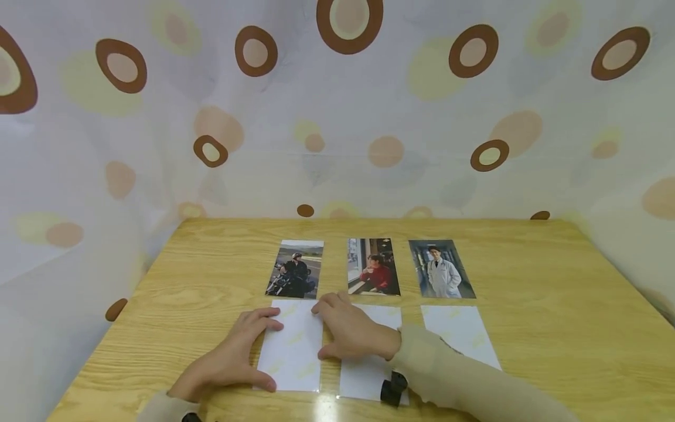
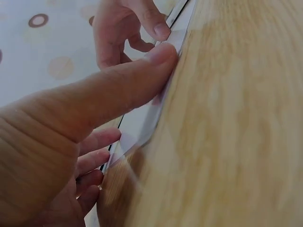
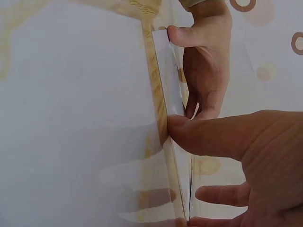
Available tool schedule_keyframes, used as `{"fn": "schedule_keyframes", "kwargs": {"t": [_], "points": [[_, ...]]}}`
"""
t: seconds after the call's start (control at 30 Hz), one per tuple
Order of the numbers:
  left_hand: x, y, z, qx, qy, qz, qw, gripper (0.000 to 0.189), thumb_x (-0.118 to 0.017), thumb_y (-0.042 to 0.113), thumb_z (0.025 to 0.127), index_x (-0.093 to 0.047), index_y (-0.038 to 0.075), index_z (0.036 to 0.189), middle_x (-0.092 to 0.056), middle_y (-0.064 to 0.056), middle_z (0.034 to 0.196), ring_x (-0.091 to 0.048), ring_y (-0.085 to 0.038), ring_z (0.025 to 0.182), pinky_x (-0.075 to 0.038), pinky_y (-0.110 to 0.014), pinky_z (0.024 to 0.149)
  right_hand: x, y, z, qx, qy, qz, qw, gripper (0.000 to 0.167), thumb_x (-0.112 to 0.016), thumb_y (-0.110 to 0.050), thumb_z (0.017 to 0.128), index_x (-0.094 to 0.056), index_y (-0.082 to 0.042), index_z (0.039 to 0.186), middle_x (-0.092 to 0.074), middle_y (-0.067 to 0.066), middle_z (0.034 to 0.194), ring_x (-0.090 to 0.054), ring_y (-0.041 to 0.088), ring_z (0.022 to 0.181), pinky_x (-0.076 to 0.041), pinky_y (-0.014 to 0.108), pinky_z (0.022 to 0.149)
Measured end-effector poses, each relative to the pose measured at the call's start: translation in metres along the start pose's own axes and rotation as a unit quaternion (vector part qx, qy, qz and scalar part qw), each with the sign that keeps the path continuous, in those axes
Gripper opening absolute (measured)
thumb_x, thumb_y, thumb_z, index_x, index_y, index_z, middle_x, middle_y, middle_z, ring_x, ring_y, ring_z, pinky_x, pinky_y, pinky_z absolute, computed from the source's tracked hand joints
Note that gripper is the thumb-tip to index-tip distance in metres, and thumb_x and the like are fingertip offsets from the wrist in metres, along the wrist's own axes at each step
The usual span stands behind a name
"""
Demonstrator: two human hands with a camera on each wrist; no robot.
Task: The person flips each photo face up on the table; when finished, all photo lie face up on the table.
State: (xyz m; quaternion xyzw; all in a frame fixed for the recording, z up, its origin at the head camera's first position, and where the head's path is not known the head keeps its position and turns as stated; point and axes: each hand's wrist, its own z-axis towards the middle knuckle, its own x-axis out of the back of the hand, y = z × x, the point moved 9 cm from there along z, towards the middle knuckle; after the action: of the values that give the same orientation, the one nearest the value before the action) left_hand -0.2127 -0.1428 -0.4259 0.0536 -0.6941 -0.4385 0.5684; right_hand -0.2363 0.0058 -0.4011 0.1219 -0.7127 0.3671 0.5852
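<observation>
A white-backed photo card [image 1: 293,351] lies on the wooden table at the front left, between the two hands. My left hand [image 1: 239,349] touches its left edge, the fingers near the upper corner and the thumb near the lower one. My right hand [image 1: 350,328] reaches across a second white-backed card [image 1: 364,378] and partly covers it. Its fingertips and thumb [image 3: 208,135] touch the right edge of the left card. In the left wrist view the left thumb [image 2: 128,87] presses along the card's border. Neither hand is curled round anything.
A third white-backed card [image 1: 459,328] lies at the right, partly behind the right sleeve [image 1: 453,369]. Behind stand three face-up photos in a row: a motorcycle rider [image 1: 295,269], a person in red [image 1: 374,266] and a person in a white coat [image 1: 442,269]. A patterned curtain [image 1: 348,105] encloses the table [image 1: 548,305].
</observation>
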Motion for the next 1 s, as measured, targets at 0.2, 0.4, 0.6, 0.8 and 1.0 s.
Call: {"fn": "schedule_keyframes", "kwargs": {"t": [0.2, 0.4, 0.6, 0.8, 1.0], "points": [[-0.001, 0.0, 0.001, -0.005, 0.005, -0.007, 1.0, 0.082, -0.087, 0.049, 0.059, -0.053, 0.013, 0.125, -0.034, -0.012, 0.149, -0.027, -0.036, 0.131, -0.026, -0.066, 0.105, 0.0, 0.005, 0.002, -0.023, 0.0, 0.014, 0.9996, 0.071, -0.085, -0.033, 0.072, -0.053, -0.003, 0.127, -0.048, 0.015, 0.133, -0.042, 0.026, 0.116, -0.048, 0.04, 0.094], [0.001, 0.002, 0.001, -0.007, 0.011, -0.005, 0.9999, 0.082, -0.087, 0.049, 0.057, -0.054, 0.013, 0.123, -0.035, -0.011, 0.148, -0.028, -0.036, 0.13, -0.026, -0.065, 0.104, 0.001, 0.008, 0.004, -0.026, 0.008, 0.026, 0.9993, 0.079, -0.087, -0.034, 0.069, -0.051, 0.0, 0.13, -0.048, 0.017, 0.13, -0.042, 0.028, 0.117, -0.047, 0.042, 0.096], [-0.001, 0.002, 0.001, 0.003, 0.002, -0.011, 0.9999, 0.082, -0.088, 0.047, 0.058, -0.054, 0.012, 0.124, -0.034, -0.012, 0.149, -0.028, -0.037, 0.13, -0.025, -0.066, 0.105, 0.003, 0.014, 0.008, -0.025, 0.007, 0.014, 0.9996, 0.09, -0.09, -0.039, 0.063, -0.049, 0.001, 0.132, -0.05, 0.018, 0.124, -0.045, 0.028, 0.111, -0.046, 0.042, 0.094], [0.001, 0.003, 0.002, -0.001, 0.013, -0.003, 0.9999, 0.082, -0.088, 0.047, 0.057, -0.054, 0.013, 0.123, -0.034, -0.012, 0.148, -0.028, -0.037, 0.13, -0.025, -0.066, 0.105, 0.008, 0.017, 0.013, -0.038, 0.022, 0.014, 0.999, 0.089, -0.088, -0.045, 0.064, -0.05, 0.0, 0.131, -0.054, 0.016, 0.118, -0.046, 0.025, 0.104, -0.046, 0.041, 0.089], [0.0, 0.002, 0.002, -0.01, 0.014, 0.008, 0.9998, 0.083, -0.087, 0.05, 0.056, -0.055, 0.013, 0.123, -0.035, -0.012, 0.148, -0.029, -0.035, 0.129, -0.027, -0.064, 0.104, 0.006, 0.014, 0.013, -0.029, 0.03, 0.016, 0.999, 0.089, -0.089, -0.042, 0.063, -0.05, 0.001, 0.13, -0.051, 0.019, 0.124, -0.045, 0.028, 0.11, -0.046, 0.044, 0.092]]}}
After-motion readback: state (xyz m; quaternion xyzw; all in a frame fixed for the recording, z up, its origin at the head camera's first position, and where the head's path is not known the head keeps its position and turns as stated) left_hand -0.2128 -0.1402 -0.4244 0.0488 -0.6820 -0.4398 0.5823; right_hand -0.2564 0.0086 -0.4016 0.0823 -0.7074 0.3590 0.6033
